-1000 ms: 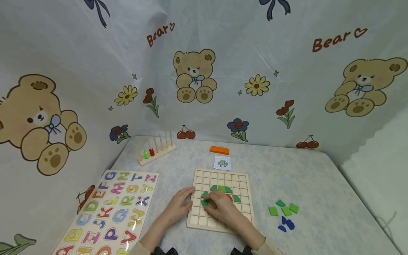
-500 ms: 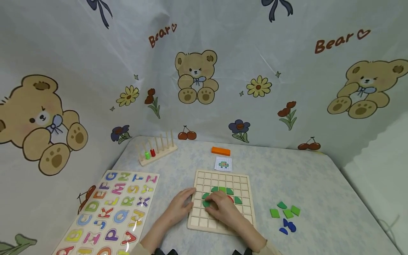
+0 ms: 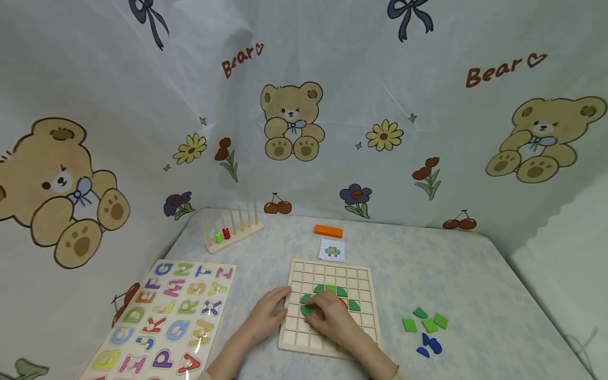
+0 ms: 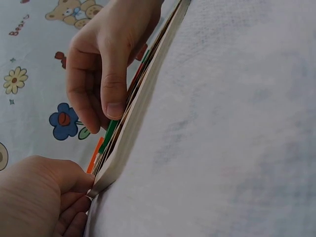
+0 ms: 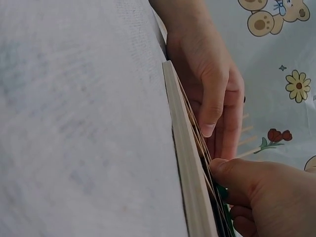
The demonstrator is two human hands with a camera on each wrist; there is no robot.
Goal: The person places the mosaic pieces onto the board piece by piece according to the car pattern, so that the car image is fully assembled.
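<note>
A wooden grid board (image 3: 296, 338) lies in the middle of the table. Green quarter-circle tiles (image 3: 353, 305), a light green square tile (image 3: 330, 288) and a partly covered red tile (image 3: 344, 302) sit in its cells. My right hand (image 3: 335, 318) is over the board, its thumb and index finger pinching a green quarter-circle tile (image 3: 305, 311) at the left of the pattern. The palm hides the cells beneath it. Along the board's left edge rests my left hand (image 3: 266, 315), fingertips and thumb touching the rim. In the left wrist view a green tile (image 4: 109, 132) shows below the right thumb.
Loose green tiles (image 3: 410, 325) and blue tiles (image 3: 423, 352) lie to the right. A pattern card (image 3: 332, 250) and an orange block (image 3: 328, 231) are behind the board. An alphabet puzzle board (image 3: 161, 316) is at left, with a peg rack (image 3: 236, 236) behind it.
The view tilts up slightly, so everything sits a little lower. Right fingers stay at the same green tile with small shifts, the thumb and index slightly wider apart. The left hand keeps its place.
</note>
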